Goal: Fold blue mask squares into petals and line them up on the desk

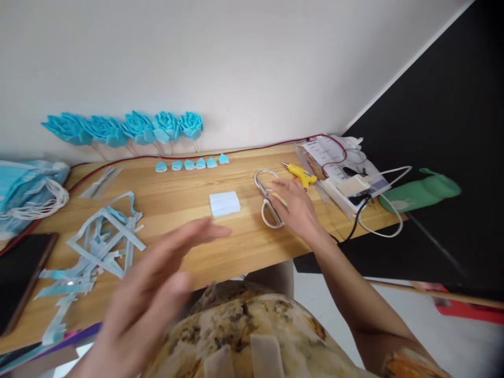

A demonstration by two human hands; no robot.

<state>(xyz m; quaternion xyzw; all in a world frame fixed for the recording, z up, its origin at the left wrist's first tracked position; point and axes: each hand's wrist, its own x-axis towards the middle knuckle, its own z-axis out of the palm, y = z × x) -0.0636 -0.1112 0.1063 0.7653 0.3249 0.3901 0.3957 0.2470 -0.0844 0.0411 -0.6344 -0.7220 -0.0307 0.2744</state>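
Observation:
My right hand is over the blades of a pair of scissors on the wooden table, its fingers curled about them. The scissors' two pale handle loops point left, away from my palm; the blade tips are hidden under the hand. To their left lies a small folded stack of pale blue fabric. My left hand, blurred, hovers above the table's front edge. Its fingers are stretched out with the thumb apart, and nothing is in it.
Several blue fabric flowers on sticks lean by the wall, with several folded blue petals before them. Cut strips, face masks and a dark tablet lie left. A yellow glue gun, power strip and green bottle are right.

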